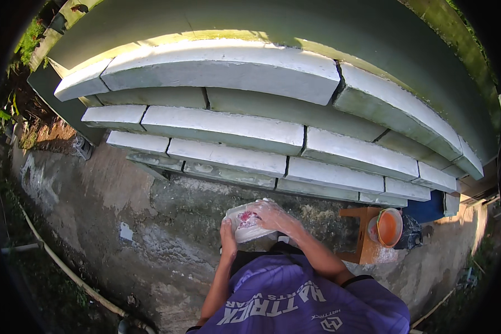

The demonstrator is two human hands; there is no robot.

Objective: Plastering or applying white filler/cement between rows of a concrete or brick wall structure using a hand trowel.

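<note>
Wears a purple shirt (312, 284) at lower centre. Beyond it, below frame centre, holds a red-patched white container (253, 234) in the left hand's (227, 236) closed grip; lays the whitened right hand (274, 216) over it, grip impossible to tell. Farther, shows an orange bucket (389, 227) by a brown stool (366, 236) at right, then pale ledges (222, 122) above.

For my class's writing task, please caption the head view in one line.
The left hand holds a white container, the white-smeared right hand over it, facing stepped white ledges outdoors.

purple shirt (300, 270) — bold white lettering (275, 305) | same shirt — white emblem (332, 323), small caption (327, 315)
</note>
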